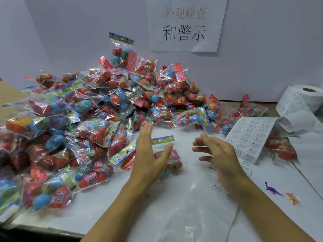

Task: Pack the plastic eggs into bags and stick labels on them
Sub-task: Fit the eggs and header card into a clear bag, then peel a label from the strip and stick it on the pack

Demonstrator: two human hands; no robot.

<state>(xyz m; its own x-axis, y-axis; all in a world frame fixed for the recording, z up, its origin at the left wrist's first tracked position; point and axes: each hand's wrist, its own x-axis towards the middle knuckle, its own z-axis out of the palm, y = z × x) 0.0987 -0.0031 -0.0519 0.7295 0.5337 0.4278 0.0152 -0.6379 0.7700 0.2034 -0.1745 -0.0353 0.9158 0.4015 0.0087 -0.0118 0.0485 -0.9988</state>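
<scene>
One clear bag of plastic eggs (172,158) with a colourful header card lies on the white table (122,198) in front of me. My left hand (148,154) hovers flat and open just left of it, its thumb over the bag's edge. To the bag's right, my right hand (216,152) is open with its fingers apart, holding nothing. A strip of white warning labels (250,138) runs from a label roll (304,98) at the right. Some loose labels (216,186) lie under my right wrist.
A large heap of packed egg bags (97,109) fills the left and the back of the table. More bags (279,147) lie under the label strip. A purple toy dinosaur (272,189) and an orange toy (292,199) sit at the right. A paper sign (185,23) hangs on the wall.
</scene>
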